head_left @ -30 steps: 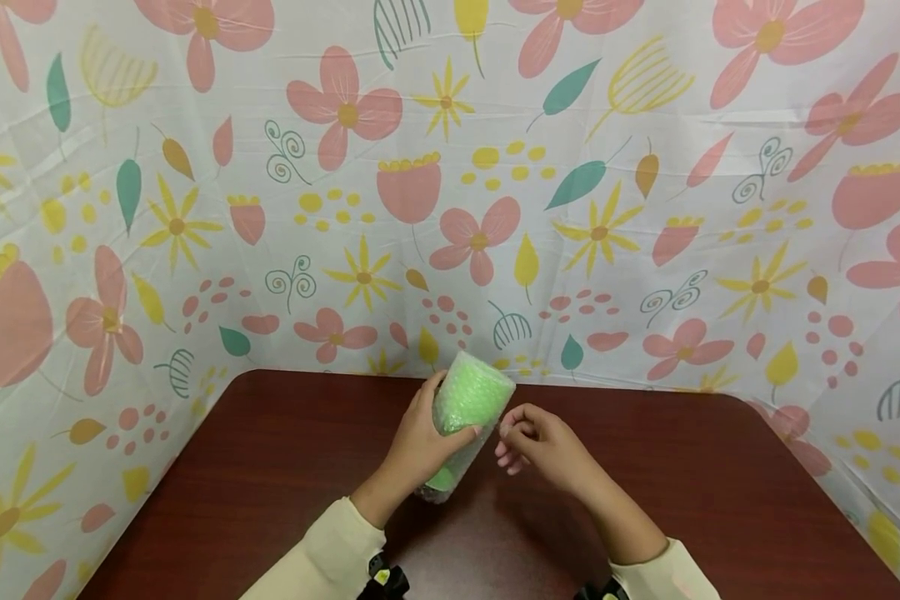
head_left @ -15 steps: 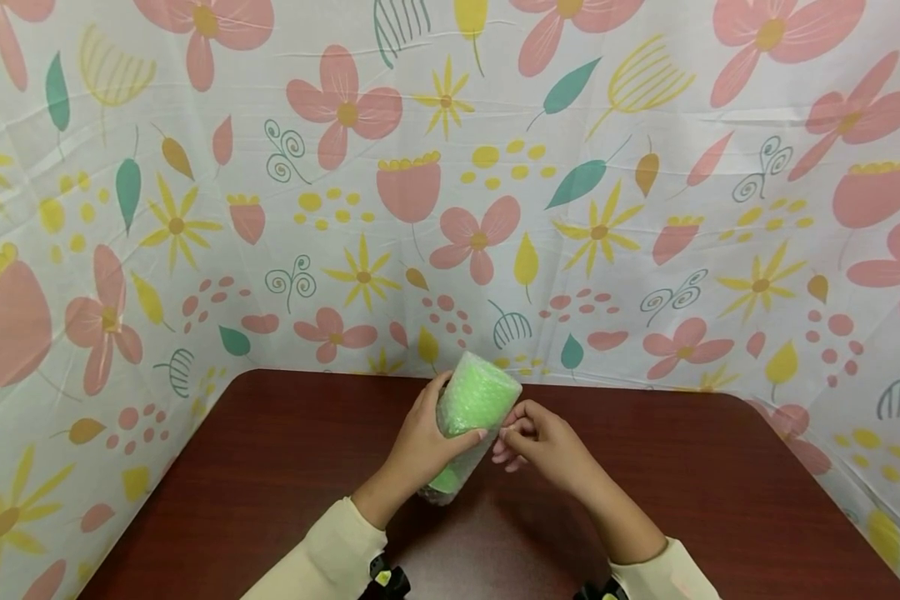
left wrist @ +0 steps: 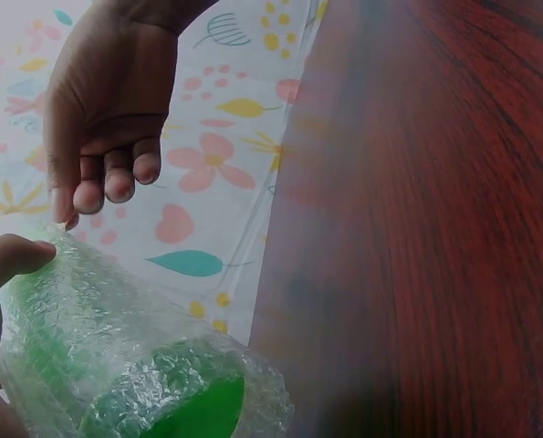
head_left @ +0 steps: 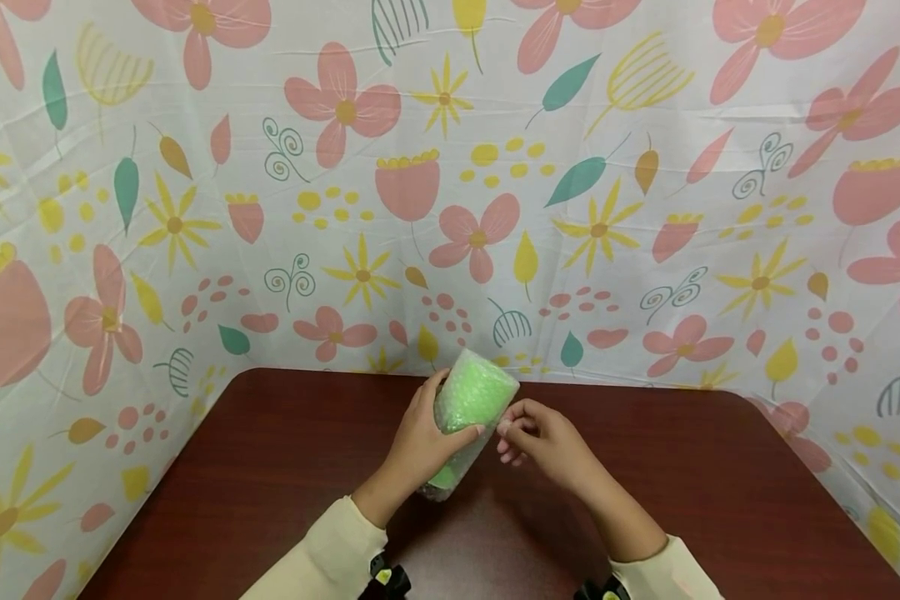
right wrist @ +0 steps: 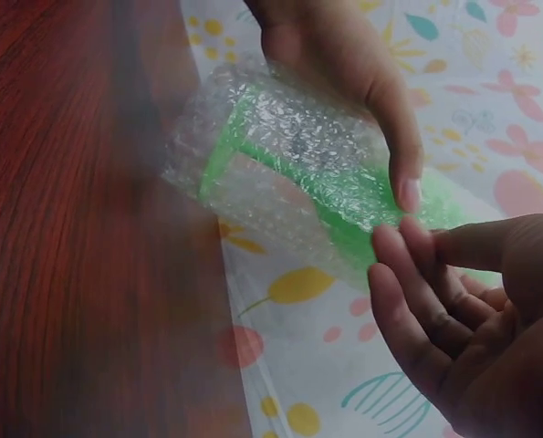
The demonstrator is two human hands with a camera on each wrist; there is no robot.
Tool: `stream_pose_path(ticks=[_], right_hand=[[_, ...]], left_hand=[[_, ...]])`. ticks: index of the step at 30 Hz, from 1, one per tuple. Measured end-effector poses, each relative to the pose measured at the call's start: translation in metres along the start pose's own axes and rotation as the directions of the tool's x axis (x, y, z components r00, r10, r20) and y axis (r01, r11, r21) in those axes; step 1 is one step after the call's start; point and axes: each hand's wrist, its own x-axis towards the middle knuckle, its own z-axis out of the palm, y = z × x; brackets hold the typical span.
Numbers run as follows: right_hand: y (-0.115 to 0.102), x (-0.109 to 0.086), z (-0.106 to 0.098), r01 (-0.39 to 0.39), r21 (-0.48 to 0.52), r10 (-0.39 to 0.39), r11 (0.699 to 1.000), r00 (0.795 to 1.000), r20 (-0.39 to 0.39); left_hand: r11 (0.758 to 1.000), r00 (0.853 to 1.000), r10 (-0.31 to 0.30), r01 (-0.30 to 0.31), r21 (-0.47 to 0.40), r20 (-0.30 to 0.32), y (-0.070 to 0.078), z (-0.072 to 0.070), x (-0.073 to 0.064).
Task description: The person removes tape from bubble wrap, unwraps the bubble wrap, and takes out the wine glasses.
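Your left hand (head_left: 420,433) is curled round a light-green cylinder (head_left: 478,396) wrapped in clear plastic bubble wrap (left wrist: 116,287), thumb laid across the near side and fingers round the far side. Your right hand (head_left: 543,442) brings thumb and forefinger together in a pinch at the wrap's right edge, just beside your left thumb; the other fingers are loosely bent. Whatever bit of film sits between those tips is too small to make out.

You have the cylinder tilted, its upper end leaning right and away from you, over the middle of the table; whether its lower end touches down, you cannot tell. The left wrist view shows you crumpled film over a solid green patch at the near end, and the right wrist view a thin green band there, details the head view hides.

Beneath is a dark red-brown wood-grain table (head_left: 285,467) with rounded far corners. Around it hangs a white cloth (head_left: 450,287) printed with pink, yellow and teal flowers and leaves. Your sleeves (head_left: 322,550) are cream.
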Motion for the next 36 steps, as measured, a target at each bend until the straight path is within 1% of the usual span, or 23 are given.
stream_pose_path(ticks=[5, 12, 18, 20, 25, 29, 32, 36], right_hand=[[-0.0011, -0.0016, -0.0003, 0.041, 0.01, -0.041, 0.999, 0.999, 0.027], [-0.0009, -0.001, -0.0003, 0.029, 0.012, -0.029, 1.0, 0.999, 0.035], [-0.0012, -0.0005, 0.0006, 0.03, -0.012, -0.03, 0.999, 0.999, 0.033], [-0.0011, -0.0004, 0.0009, 0.027, -0.016, -0.026, 1.0, 0.999, 0.027], [-0.0007, -0.0009, 0.0013, 0.022, 0.0, -0.022, 1.0, 1.0, 0.02], [-0.0006, -0.0014, 0.0008, 0.016, 0.009, -0.016, 1.0, 1.0, 0.019], [-0.0007, -0.0011, 0.0001, 0.014, 0.018, -0.014, 1.0, 1.0, 0.025], [-0.0009, -0.001, -0.0004, 0.011, 0.027, -0.012, 1.0, 0.999, 0.037]], left_hand=[[1.0, 1.0, -0.006, 0.006, -0.007, -0.009, 0.0018, -0.0005, -0.0006], [1.0, 1.0, 0.001, -0.001, 0.005, -0.002, 0.0035, -0.0004, -0.0007], [1.0, 0.999, -0.004, 0.003, 0.015, 0.038, 0.0024, -0.0004, -0.0009], [1.0, 0.999, 0.004, -0.005, 0.021, 0.053, 0.0015, -0.0004, -0.0001], [0.999, 0.996, 0.015, -0.02, 0.049, 0.084, 0.0004, -0.0013, 0.0008], [0.999, 0.994, 0.003, -0.008, 0.046, 0.111, 0.0, -0.0021, 0.0008], [0.999, 0.994, 0.004, -0.009, 0.044, 0.11, -0.0004, -0.0021, 0.0008], [0.999, 0.997, 0.008, -0.011, 0.04, 0.081, -0.001, -0.0015, 0.0011]])
